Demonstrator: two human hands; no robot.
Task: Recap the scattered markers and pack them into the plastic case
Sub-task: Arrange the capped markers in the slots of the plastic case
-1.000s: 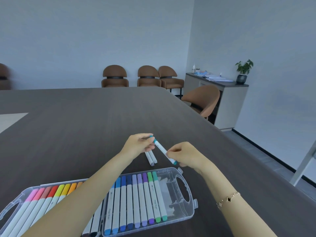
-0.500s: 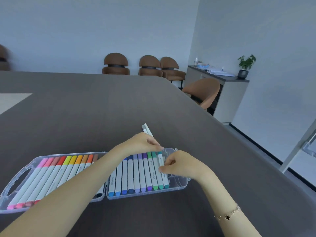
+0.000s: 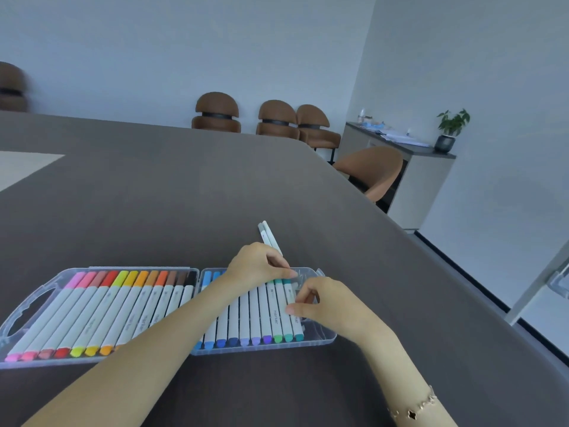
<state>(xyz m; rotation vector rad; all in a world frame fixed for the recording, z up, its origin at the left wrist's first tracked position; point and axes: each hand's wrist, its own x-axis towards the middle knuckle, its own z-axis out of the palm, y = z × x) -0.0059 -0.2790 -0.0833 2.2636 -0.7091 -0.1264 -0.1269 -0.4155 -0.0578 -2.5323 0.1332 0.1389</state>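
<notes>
Over the case's (image 3: 320, 342) right end, both hands, left (image 3: 257, 266) and right (image 3: 323, 303), pinch the teal marker (image 3: 292, 306).

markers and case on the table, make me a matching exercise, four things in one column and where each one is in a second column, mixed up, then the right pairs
Things:
1. teal marker
2. two grey markers
3. pink marker
4. plant

Places:
A. on the cabinet by the right wall
B. loose on the table beyond the case
C. far left slot of the left half
D. last filled slot on the right, under the right hand and left hand

Pairs: 1-D, 2-B, 3-C, 4-A
</notes>
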